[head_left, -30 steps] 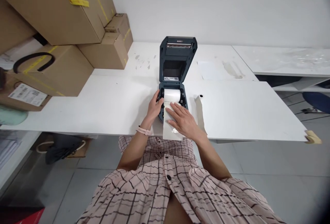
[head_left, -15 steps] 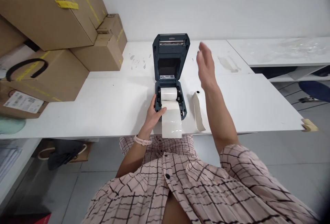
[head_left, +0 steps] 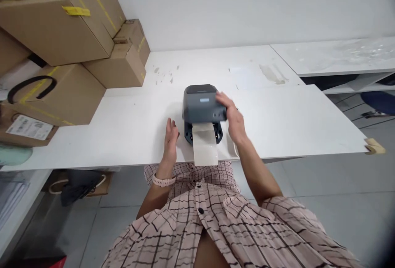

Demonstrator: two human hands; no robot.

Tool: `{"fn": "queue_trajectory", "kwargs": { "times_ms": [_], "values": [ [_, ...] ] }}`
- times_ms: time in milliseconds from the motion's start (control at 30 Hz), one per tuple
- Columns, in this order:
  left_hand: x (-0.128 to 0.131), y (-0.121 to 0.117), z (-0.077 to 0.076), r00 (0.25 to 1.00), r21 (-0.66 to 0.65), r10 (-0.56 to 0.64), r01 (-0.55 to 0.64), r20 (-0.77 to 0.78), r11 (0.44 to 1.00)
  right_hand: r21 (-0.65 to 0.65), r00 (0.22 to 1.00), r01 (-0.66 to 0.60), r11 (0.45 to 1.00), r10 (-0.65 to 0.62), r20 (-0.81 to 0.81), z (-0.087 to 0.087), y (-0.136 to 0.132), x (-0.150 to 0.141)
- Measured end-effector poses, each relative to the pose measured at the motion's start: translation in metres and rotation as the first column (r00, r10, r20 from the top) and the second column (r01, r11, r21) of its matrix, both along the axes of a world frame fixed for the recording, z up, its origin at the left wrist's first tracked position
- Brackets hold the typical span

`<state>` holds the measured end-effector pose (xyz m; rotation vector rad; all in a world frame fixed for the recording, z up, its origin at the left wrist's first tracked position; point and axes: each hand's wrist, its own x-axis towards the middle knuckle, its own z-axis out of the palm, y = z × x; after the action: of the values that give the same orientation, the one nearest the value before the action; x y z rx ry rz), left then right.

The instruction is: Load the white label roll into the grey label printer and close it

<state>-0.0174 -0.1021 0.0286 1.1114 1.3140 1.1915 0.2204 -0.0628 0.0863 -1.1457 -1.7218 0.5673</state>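
A dark blue-grey label printer [head_left: 188, 137] stands near the front edge of the table, its lid [head_left: 200, 109] partly lowered and a little blurred. A white label strip [head_left: 205, 149] runs out of the printer's front and hangs over the table edge. The lid hides the label roll inside. My right hand [head_left: 233, 119] has hold of the lid at its right side, fingers lying over the top corner. Left of the printer, apart from it, my left hand [head_left: 170, 138] is held up with its fingers stretched and nothing in them.
Cardboard boxes [head_left: 121, 64] are piled on the left of the white table [head_left: 277, 124]. A curled paper strip [head_left: 236, 149] lies right of the printer, mostly behind my right hand. Tan tape [head_left: 375, 146] sticks out from the table's right corner. A wall runs along the back.
My right hand left the label strip, went up, then brought the upright lid forward and down over the roll. My left hand has let go of the printer's side and moved left.
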Motion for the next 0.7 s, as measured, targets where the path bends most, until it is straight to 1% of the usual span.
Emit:
{"fn": "queue_trajectory", "kwargs": {
  "times_ms": [33, 100, 167, 233, 267, 300, 367, 433, 500, 600, 700],
  "values": [
    [0.001, 0.002, 0.005, 1.0, 0.017, 0.001, -0.001, -0.004, 1.0, -0.016, 1.0, 0.02, 1.0, -0.02, 0.0, -0.012, -0.017, -0.003],
    [0.007, 0.008, 0.012, 0.999, 0.007, -0.006, 0.006, -0.037, 1.0, -0.065, 0.997, 0.072, 0.995, -0.074, -0.023, -0.033, -0.038, -0.01],
    [0.017, 0.014, 0.016, 0.998, -0.037, -0.026, 0.023, -0.061, 0.999, -0.127, 0.987, 0.133, 0.983, -0.143, -0.079, -0.05, -0.044, -0.016],
    [0.027, 0.017, 0.016, 0.997, -0.066, -0.075, 0.072, -0.033, 0.995, -0.212, 0.968, 0.158, 0.964, -0.194, -0.161, -0.063, -0.04, -0.018],
    [0.03, 0.017, 0.016, 0.995, -0.067, -0.104, 0.104, -0.006, 0.992, -0.273, 0.96, 0.137, 0.952, -0.196, -0.2, -0.069, -0.036, -0.018],
    [0.032, 0.017, 0.015, 0.992, -0.062, -0.127, 0.128, 0.019, 0.99, -0.34, 0.956, 0.089, 0.936, -0.176, -0.235, -0.075, -0.032, -0.016],
    [0.033, 0.016, 0.014, 0.989, -0.046, -0.142, 0.144, 0.052, 0.989, -0.456, 0.945, -0.048, 0.889, -0.107, -0.309, -0.085, -0.025, -0.013],
    [0.032, 0.014, 0.012, 0.989, -0.04, -0.125, 0.129, 0.08, 0.991, -0.501, 0.91, -0.156, 0.851, -0.073, -0.407, -0.093, -0.022, -0.011],
    [0.032, 0.013, 0.011, 0.987, -0.036, -0.109, 0.114, 0.116, 0.993, -0.491, 0.855, -0.193, 0.85, -0.101, -0.509, -0.095, -0.024, -0.011],
    [0.033, 0.015, 0.009, 0.985, 0.005, -0.091, 0.091, 0.145, 0.996, -0.457, 0.784, -0.176, 0.872, -0.157, -0.6, -0.092, -0.029, -0.014],
    [0.034, 0.018, 0.008, 0.985, 0.036, -0.078, 0.074, 0.151, 0.997, -0.437, 0.766, -0.153, 0.887, -0.173, -0.619, -0.087, -0.031, -0.016]
  ]
}}
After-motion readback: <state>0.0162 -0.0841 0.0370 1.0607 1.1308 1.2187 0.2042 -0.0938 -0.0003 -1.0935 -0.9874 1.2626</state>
